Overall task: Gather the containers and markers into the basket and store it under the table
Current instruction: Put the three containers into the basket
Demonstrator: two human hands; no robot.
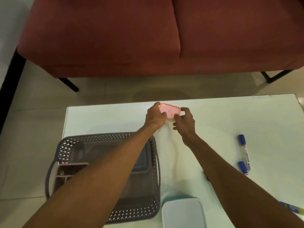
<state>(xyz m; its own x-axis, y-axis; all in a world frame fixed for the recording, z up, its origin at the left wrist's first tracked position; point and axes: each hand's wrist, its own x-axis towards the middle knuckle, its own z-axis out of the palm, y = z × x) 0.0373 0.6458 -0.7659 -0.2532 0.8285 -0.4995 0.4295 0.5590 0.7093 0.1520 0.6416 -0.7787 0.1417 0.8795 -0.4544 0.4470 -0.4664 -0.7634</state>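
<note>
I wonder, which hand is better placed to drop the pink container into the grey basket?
Likely left. The left hand grips the pink container on the side nearer the grey basket, which lies under the left forearm; the right hand holds the far side, nearer the blue markers.

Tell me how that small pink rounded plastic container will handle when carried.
Probably light and stiff: the small pink rounded plastic container shows no flex gripped between the left hand and right hand. Its smooth surface may be slippery.
</note>
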